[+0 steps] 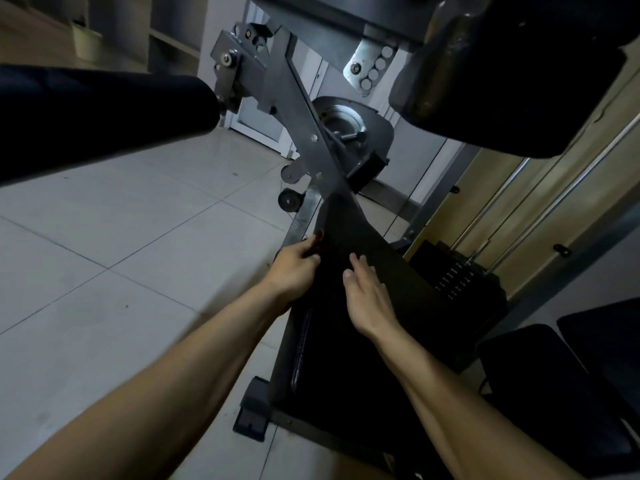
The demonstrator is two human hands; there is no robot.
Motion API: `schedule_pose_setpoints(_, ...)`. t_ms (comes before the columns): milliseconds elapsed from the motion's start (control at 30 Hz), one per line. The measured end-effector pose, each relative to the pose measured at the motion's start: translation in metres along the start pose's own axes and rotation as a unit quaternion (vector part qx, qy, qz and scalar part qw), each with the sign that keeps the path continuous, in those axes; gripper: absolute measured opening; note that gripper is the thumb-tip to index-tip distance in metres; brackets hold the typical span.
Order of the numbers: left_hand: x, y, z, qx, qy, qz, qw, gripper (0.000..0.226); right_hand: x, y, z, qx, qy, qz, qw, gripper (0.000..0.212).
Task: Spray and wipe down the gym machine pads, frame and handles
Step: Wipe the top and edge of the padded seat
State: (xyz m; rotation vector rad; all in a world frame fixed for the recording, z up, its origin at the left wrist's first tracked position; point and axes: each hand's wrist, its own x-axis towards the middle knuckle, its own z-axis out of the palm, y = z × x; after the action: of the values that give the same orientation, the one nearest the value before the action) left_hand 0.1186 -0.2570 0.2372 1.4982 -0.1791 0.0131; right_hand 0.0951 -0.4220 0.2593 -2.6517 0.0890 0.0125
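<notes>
Pale grey tiled floor point(138, 237), small pale bin point(86, 41) beside wooden shelving point(173, 36), white-framed door point(256, 116) behind

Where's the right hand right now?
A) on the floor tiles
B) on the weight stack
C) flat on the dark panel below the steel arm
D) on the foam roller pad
C: the right hand lies with its fingers roughly straight on the dark panel.

Too dark, edges cropped.
My left fingers point(305, 250) pinch something reddish point(320, 238), too dark to identify; roller pad point(86, 112) cut off left.
</notes>
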Motion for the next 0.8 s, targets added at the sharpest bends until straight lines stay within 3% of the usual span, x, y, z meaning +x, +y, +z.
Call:
schedule_pose_setpoints(133, -0.009, 0.003, -0.007, 0.002, -0.007, -0.012, 1.0, 0.051, -0.002, -0.003, 0.005, 0.005, 0.021, 0.0, 1.0, 0.054)
schedule_pose_setpoints(300, -0.073, -0.021, -0.021, 0.009, -0.03, 0.04, 0.999, 0.052, -0.003, -0.003, 0.007, 0.001, 0.027, 0.001, 1.0, 0.054)
schedule_pose_setpoints(567, 0.039, 0.015, 0.004, 0.055, -0.011, -0.023, 0.998, 0.046, -0.002, -0.004, 0.006, 0.012, 0.022, 0.016, 1.0, 0.055)
schedule_pose_setpoints(800, -0.006, 0.002, -0.004, 0.055, 0.016, 0.006, 0.998, 0.049, 0.0, -0.001, 0.002, 0.014, 0.054, 0.008, 0.998, 0.051)
